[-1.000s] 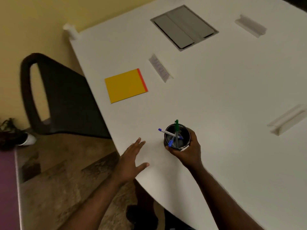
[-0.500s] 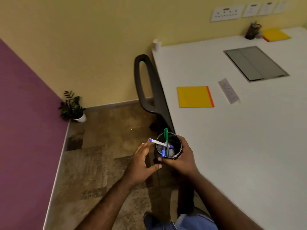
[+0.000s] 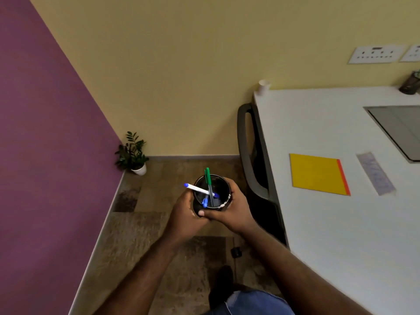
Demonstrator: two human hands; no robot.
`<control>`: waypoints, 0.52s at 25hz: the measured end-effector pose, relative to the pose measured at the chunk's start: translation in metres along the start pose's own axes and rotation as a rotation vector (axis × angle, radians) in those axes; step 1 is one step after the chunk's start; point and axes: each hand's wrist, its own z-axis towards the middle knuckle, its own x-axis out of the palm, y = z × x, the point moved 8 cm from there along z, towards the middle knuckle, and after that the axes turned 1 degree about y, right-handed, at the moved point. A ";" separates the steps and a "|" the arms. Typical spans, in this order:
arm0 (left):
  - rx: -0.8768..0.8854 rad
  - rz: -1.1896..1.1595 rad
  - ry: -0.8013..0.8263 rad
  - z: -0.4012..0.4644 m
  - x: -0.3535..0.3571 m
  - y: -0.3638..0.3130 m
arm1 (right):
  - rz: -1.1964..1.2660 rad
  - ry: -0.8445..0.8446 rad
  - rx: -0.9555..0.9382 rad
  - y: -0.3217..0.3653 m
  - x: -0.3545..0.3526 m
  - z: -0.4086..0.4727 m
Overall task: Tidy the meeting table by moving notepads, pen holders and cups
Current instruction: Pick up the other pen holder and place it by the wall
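A round black pen holder [image 3: 212, 194] is gripped upright by both the left hand [image 3: 185, 215] and right hand [image 3: 234, 212], held over the floor, left of the white table [image 3: 341, 223]. Inside it, a green pen [image 3: 208, 178] is stood nearly vertical, while a blue-capped white pen [image 3: 196, 188] is tilted left over the rim. A yellow notepad [image 3: 318, 173] is left flat on the table, and a white cup [image 3: 263, 87] at its far corner.

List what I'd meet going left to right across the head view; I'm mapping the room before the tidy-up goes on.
Purple wall → potted plant → pen holder held in both hands → chair → yellow notepad → pale strip → grey table hatch.
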 end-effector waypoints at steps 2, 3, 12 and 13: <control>-0.016 -0.012 -0.052 0.036 -0.017 -0.001 | 0.006 0.029 -0.011 0.005 0.008 0.042; -0.027 -0.020 -0.078 0.057 -0.026 0.000 | 0.008 0.049 -0.011 0.009 0.011 0.065; 0.088 0.011 -0.051 0.216 -0.047 -0.023 | -0.065 0.156 -0.004 0.033 -0.011 0.216; 0.102 0.016 -0.026 0.238 -0.046 -0.021 | -0.065 0.149 0.014 0.029 -0.015 0.233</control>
